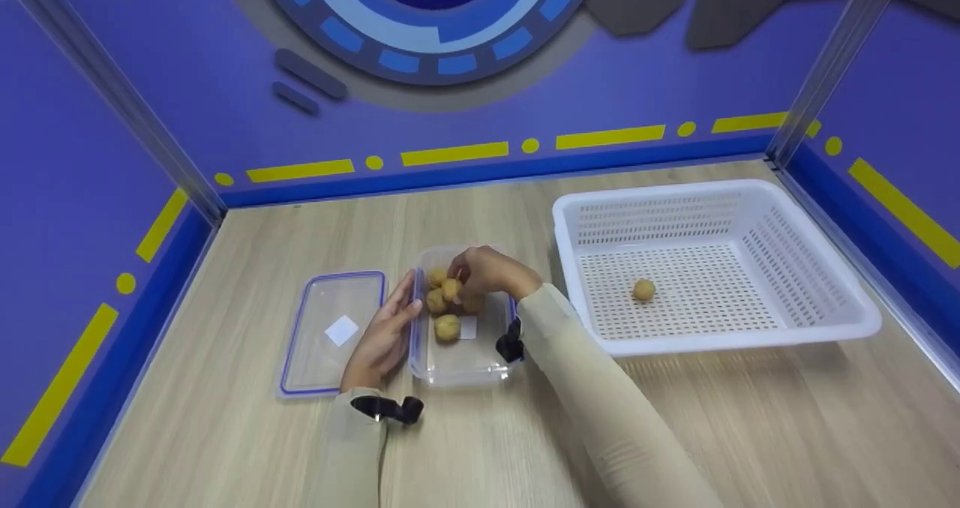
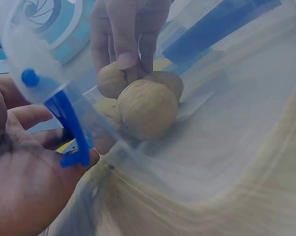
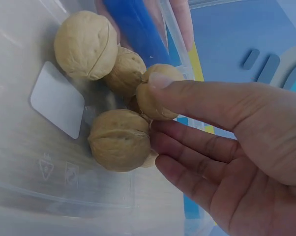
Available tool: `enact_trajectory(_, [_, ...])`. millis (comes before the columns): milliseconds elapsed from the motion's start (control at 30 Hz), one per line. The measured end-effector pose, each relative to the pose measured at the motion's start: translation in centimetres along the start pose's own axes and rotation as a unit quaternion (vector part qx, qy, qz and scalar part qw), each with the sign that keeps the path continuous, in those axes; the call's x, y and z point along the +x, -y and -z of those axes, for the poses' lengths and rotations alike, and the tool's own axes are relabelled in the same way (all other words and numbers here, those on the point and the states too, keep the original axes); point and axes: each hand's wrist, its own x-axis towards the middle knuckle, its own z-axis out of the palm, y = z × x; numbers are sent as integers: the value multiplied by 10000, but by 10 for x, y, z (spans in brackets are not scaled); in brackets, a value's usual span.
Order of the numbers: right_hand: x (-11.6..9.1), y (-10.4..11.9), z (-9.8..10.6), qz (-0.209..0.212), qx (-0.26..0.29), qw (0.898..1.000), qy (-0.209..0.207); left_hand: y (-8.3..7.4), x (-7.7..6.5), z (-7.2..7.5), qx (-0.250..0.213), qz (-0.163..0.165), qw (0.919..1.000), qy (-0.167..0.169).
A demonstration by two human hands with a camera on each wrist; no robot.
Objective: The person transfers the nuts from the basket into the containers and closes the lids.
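Observation:
Pinched between the thumb and fingers of my right hand (image 1: 493, 272) is a walnut (image 3: 159, 93), held inside a clear plastic container (image 1: 469, 362). Several other walnuts lie around it; one walnut (image 1: 448, 329) sits nearer the container's front, beside a white label (image 3: 59, 101). My left hand (image 1: 382, 341) rests along the container's left wall, its fingers fairly straight against the outside. In the left wrist view, a blue-edged latch (image 2: 72, 128) hangs in front of that hand. My right hand partly covers the walnuts at the back in the head view.
A clear lid (image 1: 330, 294) with a blue seal and a white label lies left of the container. To the right stands a white perforated basket (image 1: 720, 341), with a single walnut (image 1: 643, 290) on its bottom. Blue panels (image 1: 450, 129) enclose the table's back and sides.

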Motion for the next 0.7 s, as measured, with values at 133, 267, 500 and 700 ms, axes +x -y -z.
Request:
enact_trajectory(133, [0,1,-1,-154,58,9998,80,0,0,0,3,5,10000,-4])
enact_trajectory(267, [0,1,-2,-229,43,9995,209,0,0,-1,-24,17,10000,2])
enact_trajectory(500, [-2,2,-4,-290,7,9985,460,1,1,-1,-18,46,10000,-34])
enact_trajectory(700, [-2,1,-5,-115,-78,9989,446,1,0,-1,-23,-18,10000,66])
